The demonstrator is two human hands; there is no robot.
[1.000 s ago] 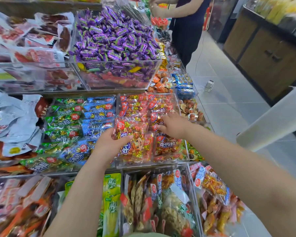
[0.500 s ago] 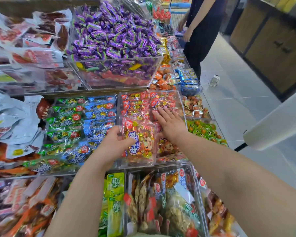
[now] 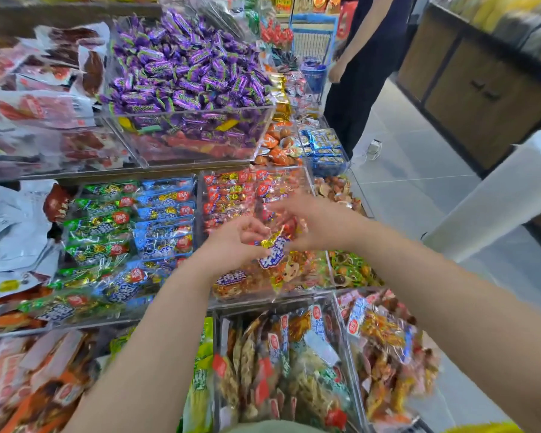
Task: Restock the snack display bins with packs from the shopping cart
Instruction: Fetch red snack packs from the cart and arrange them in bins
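Landmark: clear acrylic bin of red-and-gold packs, mid-display — every place below is given from it.
Neighbour stock: green and blue packs, just left of the landmark, laid in rows.
Left hand: over the landmark's near half; fingers curled, pinching the top edge of a pack.
Item in hand: cartoon-face snack pack, a red-orange film bag with gold trim, held tilted just above the packs lying at the landmark's front.
Right hand: over the landmark's centre, just right of the pack; fingers blurred, seemingly stretched out. Whether they grip anything cannot be told.
Shopping cart: blue-framed, well beyond the landmark's far right corner, beside a standing person.
Handling, judged: light, soft, crinkly film over loose small pieces; slick face, no stiffness — likely to sag if held by one corner.
Hold, judged: pinch the sealed top or bottom seam, or support it flat from beneath; avoid squeezing the middle, where the contents may crush.
Placement, judged: lay flat, label up, on the landmark's front rows.
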